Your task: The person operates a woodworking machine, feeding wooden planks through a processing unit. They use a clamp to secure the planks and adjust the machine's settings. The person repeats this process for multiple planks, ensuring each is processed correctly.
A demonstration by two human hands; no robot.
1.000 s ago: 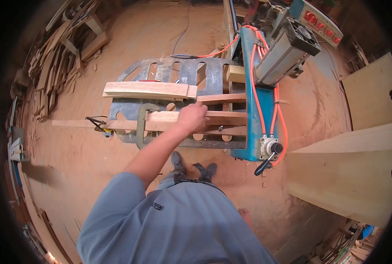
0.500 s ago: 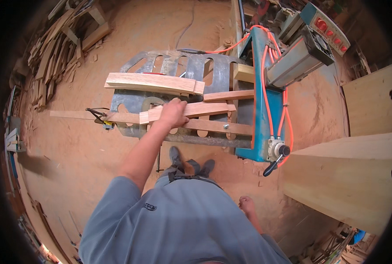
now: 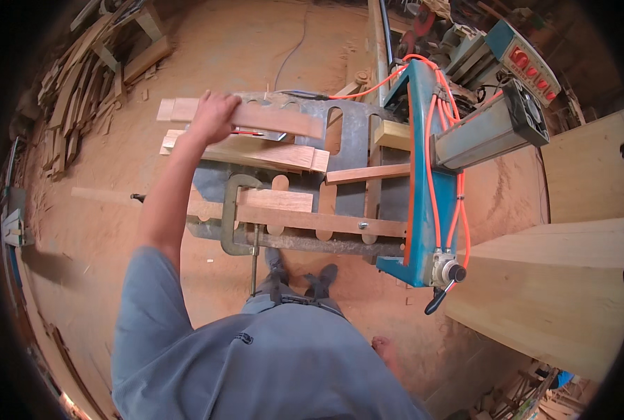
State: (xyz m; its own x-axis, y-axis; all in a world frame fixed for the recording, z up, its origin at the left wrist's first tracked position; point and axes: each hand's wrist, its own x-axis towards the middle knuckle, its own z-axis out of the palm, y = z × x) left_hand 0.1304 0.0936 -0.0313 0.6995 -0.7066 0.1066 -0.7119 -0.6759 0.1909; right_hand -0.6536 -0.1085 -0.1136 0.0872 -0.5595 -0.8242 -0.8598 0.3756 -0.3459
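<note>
My left hand [image 3: 217,115] is closed over a pale wooden piece [image 3: 277,119] with a stepped end, held above the far edge of a slotted metal machine table [image 3: 352,140]. Just nearer lies a stack of similar wooden pieces [image 3: 256,152]. A C-clamp [image 3: 231,217] grips the table's near side beside a short wooden block [image 3: 277,200] and a long wooden strip [image 3: 298,216] fixed with a bolt. Low beside my body hangs my right hand [image 3: 384,348], away from the table; its fingers are too blurred to read.
On the right stand the machine's blue frame [image 3: 418,175], a grey cylinder [image 3: 476,129], orange hoses and a lever valve [image 3: 448,269]. A control box [image 3: 525,59] is behind. Large wooden panels [image 3: 536,280] fill the right side; scrap wood [image 3: 81,91] is heaped far left.
My left hand has carried a wooden piece from the near middle of the table to its far left, beyond the stack. The C-clamp and short block now show fully. My right hand is slightly lower.
</note>
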